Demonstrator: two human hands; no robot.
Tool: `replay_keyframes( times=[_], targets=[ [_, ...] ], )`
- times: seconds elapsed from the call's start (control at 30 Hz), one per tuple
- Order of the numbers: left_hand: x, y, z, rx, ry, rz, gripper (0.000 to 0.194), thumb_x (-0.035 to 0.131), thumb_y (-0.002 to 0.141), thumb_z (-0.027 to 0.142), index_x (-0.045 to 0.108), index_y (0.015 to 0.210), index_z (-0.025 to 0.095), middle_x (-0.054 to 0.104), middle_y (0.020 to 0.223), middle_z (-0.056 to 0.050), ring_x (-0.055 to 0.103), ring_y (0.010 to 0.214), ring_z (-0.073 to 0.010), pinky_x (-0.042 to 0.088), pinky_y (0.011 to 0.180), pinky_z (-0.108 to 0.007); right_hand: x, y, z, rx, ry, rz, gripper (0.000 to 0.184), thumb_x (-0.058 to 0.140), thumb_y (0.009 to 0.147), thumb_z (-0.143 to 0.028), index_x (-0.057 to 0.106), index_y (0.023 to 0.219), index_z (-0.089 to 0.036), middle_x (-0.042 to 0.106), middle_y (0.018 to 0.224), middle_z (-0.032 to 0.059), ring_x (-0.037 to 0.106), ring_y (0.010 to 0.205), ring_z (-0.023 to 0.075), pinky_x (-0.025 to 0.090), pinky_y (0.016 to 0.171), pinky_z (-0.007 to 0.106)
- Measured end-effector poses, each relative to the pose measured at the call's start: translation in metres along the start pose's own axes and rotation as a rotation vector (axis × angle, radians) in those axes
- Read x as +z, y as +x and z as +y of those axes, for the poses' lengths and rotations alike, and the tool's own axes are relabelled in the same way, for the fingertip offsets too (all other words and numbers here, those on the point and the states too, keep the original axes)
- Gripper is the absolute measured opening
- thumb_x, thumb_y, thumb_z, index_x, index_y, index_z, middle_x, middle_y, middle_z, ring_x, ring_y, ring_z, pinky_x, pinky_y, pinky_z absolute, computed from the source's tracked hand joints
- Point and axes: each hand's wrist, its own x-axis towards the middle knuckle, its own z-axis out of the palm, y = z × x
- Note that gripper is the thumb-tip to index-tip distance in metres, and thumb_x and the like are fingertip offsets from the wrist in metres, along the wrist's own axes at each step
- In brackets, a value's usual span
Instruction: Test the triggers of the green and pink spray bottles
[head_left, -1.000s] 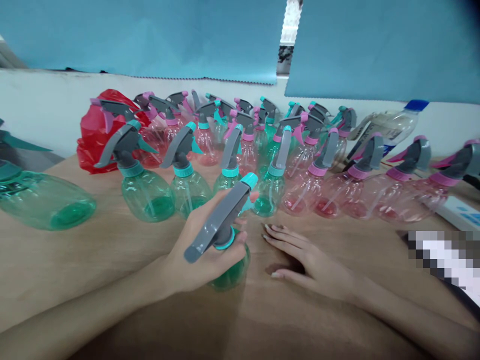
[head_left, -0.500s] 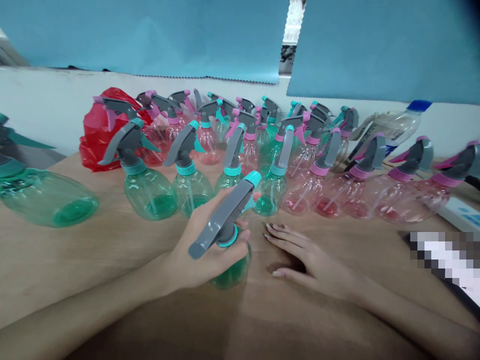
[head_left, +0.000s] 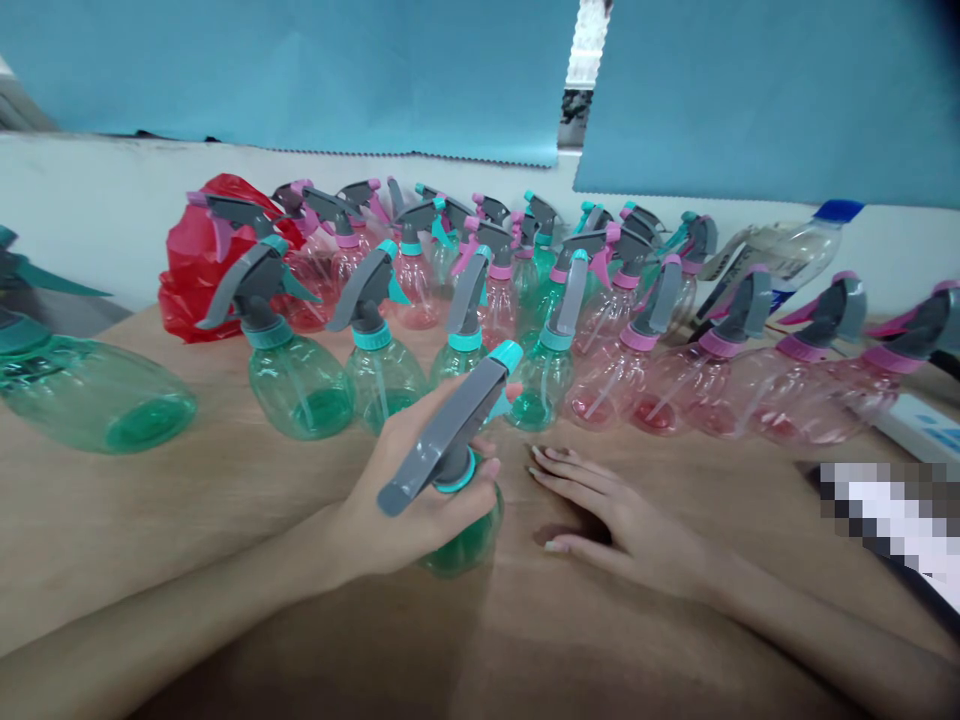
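Observation:
My left hand (head_left: 397,490) is wrapped round the neck of a green spray bottle (head_left: 469,535) with a grey and turquoise trigger head. The bottle is upright at the front of the wooden table, its body partly hidden by my fingers. To its right, my right hand (head_left: 615,510) rests palm down on the tabletop with the fingers stretched out, holding nothing. Just beyond both hands stands a row of spray bottles, among them a green spray bottle (head_left: 532,395) with a turquoise collar and a pink spray bottle (head_left: 607,385) with a pink collar.
More pink and green spray bottles crowd behind the row. A red plastic bag (head_left: 199,285) lies at the back left, and a large green spray bottle (head_left: 97,395) at the left edge. At the back right leans a clear bottle (head_left: 802,250) with a blue cap. A blurred-out flat object (head_left: 900,530) lies right.

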Motion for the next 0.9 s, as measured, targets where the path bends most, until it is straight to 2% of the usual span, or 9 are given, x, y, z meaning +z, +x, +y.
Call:
replay_keyframes(
  times=[0.27, 0.5, 0.63, 0.8, 0.9],
  targets=[
    [0.0009, -0.0009, 0.001, -0.015, 0.015, -0.007, 0.05, 0.055, 0.071, 0.011, 0.053, 0.117, 0.03, 0.064, 0.121, 0.0, 0.069, 0.077, -0.0154, 0.057, 0.068, -0.026, -0.001, 0.0005, -0.0004, -0.004, 0.005, -0.009, 0.067, 0.056, 0.089, -0.047, 0.03, 0.148, -0.027, 0.035, 0.152, 0.0053, 0.029, 0.141, 0.0257, 0.028, 0.114, 0.051],
    [-0.0025, 0.0013, 0.0059, -0.072, 0.01, -0.042, 0.056, 0.054, 0.069, 0.013, 0.048, 0.123, 0.031, 0.067, 0.111, -0.001, 0.07, 0.078, -0.018, 0.056, 0.065, -0.027, -0.001, 0.0008, -0.0005, -0.006, 0.009, 0.001, 0.067, 0.056, 0.089, -0.048, 0.032, 0.147, -0.026, 0.037, 0.151, 0.006, 0.029, 0.141, 0.026, 0.028, 0.114, 0.05],
    [-0.0024, 0.0001, 0.0035, -0.088, 0.055, -0.051, 0.047, 0.054, 0.07, 0.016, 0.047, 0.115, 0.027, 0.068, 0.091, 0.001, 0.068, 0.076, -0.0179, 0.055, 0.064, -0.025, -0.0011, 0.001, -0.0001, -0.003, 0.01, -0.011, 0.069, 0.055, 0.089, -0.05, 0.031, 0.147, -0.024, 0.035, 0.152, 0.0061, 0.028, 0.141, 0.0251, 0.027, 0.115, 0.049],
    [-0.0016, 0.0001, 0.0009, -0.076, 0.152, 0.004, 0.036, 0.053, 0.072, 0.021, 0.046, 0.107, 0.026, 0.065, 0.082, 0.003, 0.061, 0.057, -0.0135, 0.051, 0.054, -0.025, -0.001, 0.0012, -0.0001, -0.006, 0.01, -0.008, 0.068, 0.055, 0.089, -0.05, 0.031, 0.147, -0.024, 0.035, 0.152, 0.0065, 0.028, 0.141, 0.0253, 0.027, 0.115, 0.05],
    [-0.0022, -0.0004, 0.0011, -0.08, 0.211, -0.006, 0.033, 0.052, 0.073, 0.024, 0.047, 0.106, 0.026, 0.065, 0.077, 0.004, 0.055, 0.047, -0.0123, 0.047, 0.046, -0.025, -0.0012, 0.0012, -0.0002, -0.013, 0.029, 0.006, 0.068, 0.057, 0.088, -0.048, 0.031, 0.147, -0.025, 0.036, 0.152, 0.0066, 0.029, 0.141, 0.0263, 0.028, 0.114, 0.051]
  ],
)
